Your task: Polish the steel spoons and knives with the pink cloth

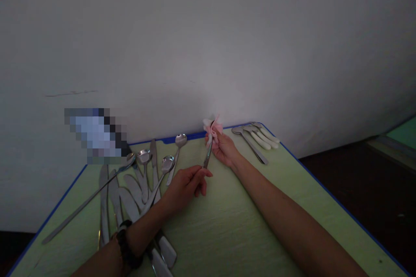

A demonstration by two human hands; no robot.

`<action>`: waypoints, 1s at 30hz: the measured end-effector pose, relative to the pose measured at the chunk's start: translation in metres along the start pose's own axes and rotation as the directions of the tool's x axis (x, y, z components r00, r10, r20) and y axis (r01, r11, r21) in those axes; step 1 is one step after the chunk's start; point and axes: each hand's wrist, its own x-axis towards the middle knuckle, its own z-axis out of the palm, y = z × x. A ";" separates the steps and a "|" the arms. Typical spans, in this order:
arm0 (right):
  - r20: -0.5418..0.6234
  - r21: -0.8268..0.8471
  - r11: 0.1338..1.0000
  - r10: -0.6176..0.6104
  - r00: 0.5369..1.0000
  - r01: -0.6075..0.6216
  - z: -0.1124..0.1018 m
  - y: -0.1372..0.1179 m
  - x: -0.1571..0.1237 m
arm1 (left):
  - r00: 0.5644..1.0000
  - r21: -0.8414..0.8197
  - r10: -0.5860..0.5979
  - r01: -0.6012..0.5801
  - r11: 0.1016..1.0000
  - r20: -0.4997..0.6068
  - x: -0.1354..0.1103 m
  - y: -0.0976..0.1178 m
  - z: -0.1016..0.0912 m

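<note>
1. Head view: one utensil point(208, 156) is raised over the surface point(234, 207), near its far edge; left hand point(187, 181) fingers pinch one end, right hand point(224, 149) fingers grip one cloth point(217, 129) around the other.
2. Wiping seems underway; another stroke calls for a steady left pinch.
3. Toward the left edge: four spoons point(168, 163), overlapping knives point(129, 202), count unclear.
4. Far right corner: one spoon point(255, 149), apparently three white-handled pieces point(260, 140).

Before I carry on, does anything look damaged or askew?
A thin crack-like line marks the otherwise plain wall at left. Below it, the long spoon slants across a knife instead of lying alongside.
</note>
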 end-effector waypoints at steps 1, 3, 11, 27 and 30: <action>0.006 -0.003 1.000 0.003 1.000 -0.002 0.000 0.000 0.000 | 1.000 -0.003 -0.006 0.006 1.000 -0.015 0.000 0.001 0.000; 0.028 -0.014 1.000 0.005 1.000 -0.005 -0.001 0.000 -0.001 | 0.997 -0.007 -0.042 0.041 0.999 -0.069 0.001 0.005 0.000; 0.179 -0.217 0.976 0.032 0.983 0.007 0.002 0.005 -0.010 | 0.972 -0.051 -0.156 0.149 0.988 -0.176 0.006 0.008 -0.005; 0.078 -0.001 1.000 0.032 0.996 -0.032 0.003 0.002 -0.004 | 0.987 0.034 -0.111 0.116 0.993 -0.114 0.006 0.005 -0.002; 0.078 0.004 0.999 0.033 0.996 -0.033 0.004 0.001 -0.005 | 0.989 0.076 -0.133 0.138 0.987 -0.066 0.005 0.008 -0.003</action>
